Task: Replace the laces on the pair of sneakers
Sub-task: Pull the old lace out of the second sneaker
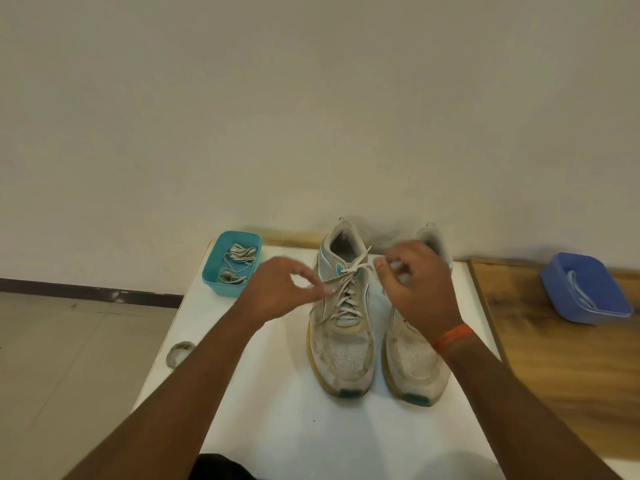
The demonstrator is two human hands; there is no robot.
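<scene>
Fingers point(317, 284) of both hands pinching lace point(348, 296) ends on left sneaker point(341, 327); uneven pull risks lopsided, loose lacing.

You're in a plain room, prob. a work spot set up for a job, not a lived-in home. A bare cream wall point(311, 98) fills the top half of the frame. Lower left you see pale floor tiles point(69, 341) w/ a dark strip along the wall's foot. In the middle is a white table point(270, 410), w/ a wood top point(554, 358) at right. Two plastic tubs, teal point(231, 263) and blue point(585, 289), hold laces.
</scene>
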